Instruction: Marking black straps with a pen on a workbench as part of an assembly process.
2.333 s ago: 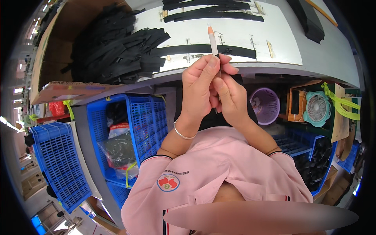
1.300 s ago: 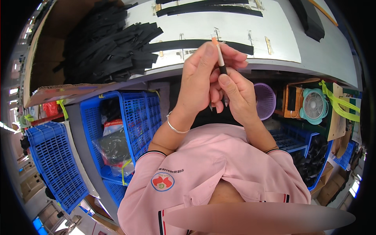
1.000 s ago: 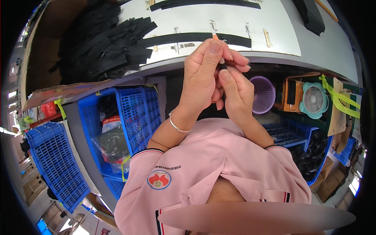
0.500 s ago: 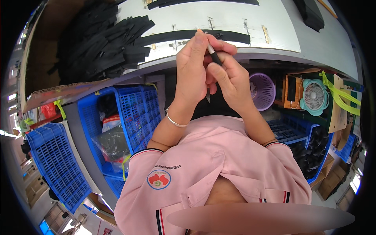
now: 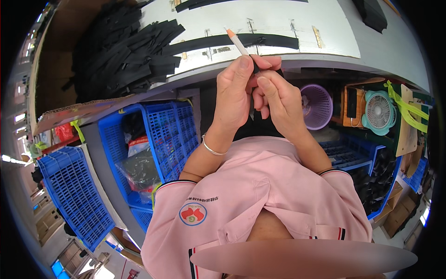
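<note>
While left grip [image 5: 233, 88] and right grip [image 5: 284, 98] pinch orange-tipped pen [image 5: 238, 44] by tabletop's near edge [image 5: 325, 61], even pressure seems best.

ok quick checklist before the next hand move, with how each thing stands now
1. Pen held by the left hand: ok, between thumb and fingers.
2. Pen's upper end uncovered: ok.
3. Pen's lower end in sight: not ok, hidden at the hands.
4. Right hand gripping the pen too: cannot tell.
5. Nearest long black strip lying across the white board: ok.
</note>
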Tool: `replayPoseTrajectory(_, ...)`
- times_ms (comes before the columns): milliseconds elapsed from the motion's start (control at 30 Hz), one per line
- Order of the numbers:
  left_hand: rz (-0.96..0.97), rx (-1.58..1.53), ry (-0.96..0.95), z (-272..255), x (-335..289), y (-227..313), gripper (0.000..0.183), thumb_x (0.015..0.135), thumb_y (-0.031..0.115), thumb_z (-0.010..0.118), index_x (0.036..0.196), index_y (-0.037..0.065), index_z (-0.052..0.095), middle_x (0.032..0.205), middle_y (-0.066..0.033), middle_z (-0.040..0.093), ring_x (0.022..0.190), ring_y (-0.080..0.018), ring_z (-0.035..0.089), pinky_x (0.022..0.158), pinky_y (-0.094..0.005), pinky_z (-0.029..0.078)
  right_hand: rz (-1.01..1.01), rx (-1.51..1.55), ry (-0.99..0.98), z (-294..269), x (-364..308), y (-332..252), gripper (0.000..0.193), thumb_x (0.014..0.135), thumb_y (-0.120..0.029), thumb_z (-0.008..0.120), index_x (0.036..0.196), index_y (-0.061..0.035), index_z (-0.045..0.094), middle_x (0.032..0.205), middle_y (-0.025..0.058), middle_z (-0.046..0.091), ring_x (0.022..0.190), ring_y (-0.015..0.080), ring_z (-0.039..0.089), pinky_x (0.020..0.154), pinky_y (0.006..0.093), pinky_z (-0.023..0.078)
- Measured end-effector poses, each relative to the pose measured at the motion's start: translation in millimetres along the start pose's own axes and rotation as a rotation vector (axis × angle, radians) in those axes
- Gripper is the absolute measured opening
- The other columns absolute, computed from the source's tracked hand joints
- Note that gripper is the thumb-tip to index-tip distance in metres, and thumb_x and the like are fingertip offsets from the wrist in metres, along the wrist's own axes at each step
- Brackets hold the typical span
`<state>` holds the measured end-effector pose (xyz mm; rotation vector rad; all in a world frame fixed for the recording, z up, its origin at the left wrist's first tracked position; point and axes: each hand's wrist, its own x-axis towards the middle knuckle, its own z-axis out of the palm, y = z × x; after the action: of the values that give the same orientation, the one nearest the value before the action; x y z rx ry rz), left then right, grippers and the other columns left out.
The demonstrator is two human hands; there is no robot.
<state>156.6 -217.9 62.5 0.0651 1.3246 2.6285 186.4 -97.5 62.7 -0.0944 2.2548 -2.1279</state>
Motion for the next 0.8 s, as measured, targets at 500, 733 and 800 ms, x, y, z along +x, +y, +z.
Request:
replayPoseTrajectory(500, 0.0, 0.02, 0.153, -8, 5, -9, 0.032, 0.107, 0.026, 0.057, 0.124, 0.0, 0.067, 0.111, -0.0121, 0.072, 0.087, -0.0103, 0.065, 0.071, -0.0254, 0.053, 0.075, 0.033, -0.045, -12, 2, 12, 0.029, 0.11, -0.02, 0.048, 0.105, 0.0022, 0.065, 0.067, 0.0041, 0.06, 0.049, 0.0058, 0.052, 0.045, 0.0201, 0.039)
replayPoseTrajectory(733, -0.083, -0.199, 0.091, -43, 16, -5, 0.027, 0.102, 0.015, 0.065, 0.126, 0.001, 0.066, 0.113, -0.0086, 0.071, 0.098, -0.0126, 0.065, 0.087, -0.0295, 0.054, -0.046, 0.568, -0.258, -48, 9, 23, 0.095, 0.087, -0.007, 0.077, 0.161, -0.0006, 0.018, 0.117, 0.0182, 0.066, 0.085, 0.0246, 0.073, 0.072, 0.0285, 0.055)
replayPoseTrajectory(800, -0.097, -0.24, 0.08, -42, 18, -4, 0.028, 0.102, 0.017, 0.065, 0.127, 0.003, 0.064, 0.113, -0.0087, 0.071, 0.099, -0.0131, 0.067, 0.088, -0.0313, 0.055, -0.223, 0.488, -0.241, -52, 17, 34, 0.094, 0.086, -0.011, 0.08, 0.16, 0.0019, 0.024, 0.117, 0.0145, 0.065, 0.087, 0.0189, 0.07, 0.071, 0.0244, 0.052)
